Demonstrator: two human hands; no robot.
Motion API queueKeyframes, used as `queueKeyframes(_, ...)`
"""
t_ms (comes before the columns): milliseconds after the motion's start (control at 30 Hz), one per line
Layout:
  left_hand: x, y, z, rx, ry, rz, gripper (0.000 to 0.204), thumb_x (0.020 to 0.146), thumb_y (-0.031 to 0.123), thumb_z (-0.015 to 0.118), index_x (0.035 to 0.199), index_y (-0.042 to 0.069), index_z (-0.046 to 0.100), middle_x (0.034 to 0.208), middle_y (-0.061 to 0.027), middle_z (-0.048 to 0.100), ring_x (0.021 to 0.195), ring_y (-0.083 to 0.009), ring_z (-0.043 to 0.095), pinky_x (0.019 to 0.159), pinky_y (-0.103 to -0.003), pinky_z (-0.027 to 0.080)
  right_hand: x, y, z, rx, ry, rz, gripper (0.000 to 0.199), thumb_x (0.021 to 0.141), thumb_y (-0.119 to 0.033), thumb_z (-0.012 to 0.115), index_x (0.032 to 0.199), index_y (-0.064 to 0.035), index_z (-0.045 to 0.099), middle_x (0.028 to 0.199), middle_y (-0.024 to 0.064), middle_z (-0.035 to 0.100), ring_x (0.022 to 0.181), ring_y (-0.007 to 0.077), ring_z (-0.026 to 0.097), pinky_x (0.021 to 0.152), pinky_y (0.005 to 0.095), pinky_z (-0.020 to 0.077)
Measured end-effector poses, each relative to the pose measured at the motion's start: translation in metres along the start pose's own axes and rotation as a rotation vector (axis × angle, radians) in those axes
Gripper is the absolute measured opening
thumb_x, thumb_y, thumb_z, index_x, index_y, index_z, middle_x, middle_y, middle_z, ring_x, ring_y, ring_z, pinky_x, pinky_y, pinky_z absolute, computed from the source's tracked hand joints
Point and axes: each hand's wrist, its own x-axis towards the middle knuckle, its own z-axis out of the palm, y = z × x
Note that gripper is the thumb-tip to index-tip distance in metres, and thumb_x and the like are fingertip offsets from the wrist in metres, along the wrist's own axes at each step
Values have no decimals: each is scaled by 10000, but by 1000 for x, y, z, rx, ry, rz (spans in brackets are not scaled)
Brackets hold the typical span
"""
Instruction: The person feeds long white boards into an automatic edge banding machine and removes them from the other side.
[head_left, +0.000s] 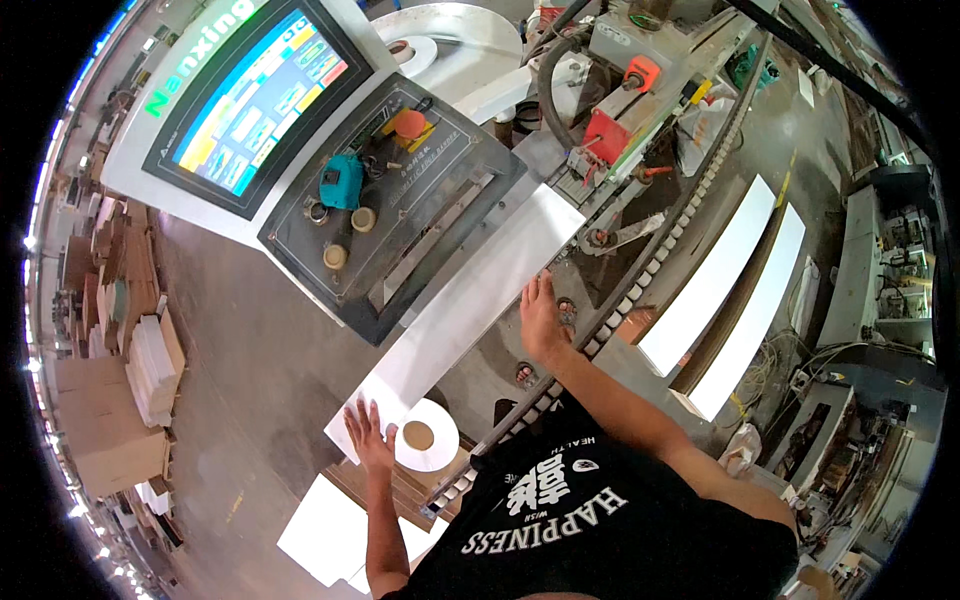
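Panel, white, long and narrow, lying diagonally from the lower left of centre to the upper centre of the frame, along the dark console. The step in hand appears to be steadying and guiding this panel. Good practice would be to keep it flat and its long side parallel to the console, with light, even pressure from both hands, neither twisting nor lifting an end. Fingertips are best kept well clear of the mechanism around the red cover in the upper centre.

The left hand lies palm down at the panel's lower-left end, its fingers spread wide and nearly straight, just beside the white roll; its forearm rises from the lower edge. The right hand, at centre, reaches the panel's right-hand edge with fingers extended and close together; whether the thumb grips beneath cannot be told. Its arm slants in from the lower right, crossing above the padded track.
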Motion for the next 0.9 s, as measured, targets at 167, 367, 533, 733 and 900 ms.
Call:
queueKeyframes(167,16,25,12,11,37,40,733,1012,420,581,1640,167,300,1725,-150,177,1560,-485,145,1261,-614,170,2,-30,18,52,18,-21,871,1072,-621,382,1669,-97,23,1747,83,12,1608,224,30,1303,358,105)
queueKeyframes(367,45,56,21,37,91,78,819,964,326,639,1654,135,239,1722,-171,172,1536,-526,186,1248,-647,178,20,-71,22,-76,-2,-117,908,1076,-613,373,1653,-47,-41,1743,112,-52,1609,246,-10,1311,382,77)
queueKeyframes(533,69,86,27,29,115,81,818,926,438,671,1611,119,356,1697,-199,236,1521,-550,184,1241,-659,185,42,-98,13,-159,-43,-158,942,1075,-614,382,1642,-28,-89,1736,137,-104,1609,266,-55,1305,380,27)
queueKeyframes(733,105,134,36,21,80,45,834,810,327,792,1536,72,470,1694,-192,252,1542,-505,196,1266,-599,183,112,-126,-43,-157,-29,-181,989,1021,-709,370,1659,-43,13,1753,95,7,1614,217,-2,1293,386,-4)
queueKeyframes(900,136,172,38,53,23,34,827,903,472,714,1582,116,405,1701,-189,228,1518,-525,231,1255,-608,188,134,-176,-38,-214,53,-53,921,1040,-696,329,1673,-121,-14,1759,15,30,1610,229,81,1286,455,30)
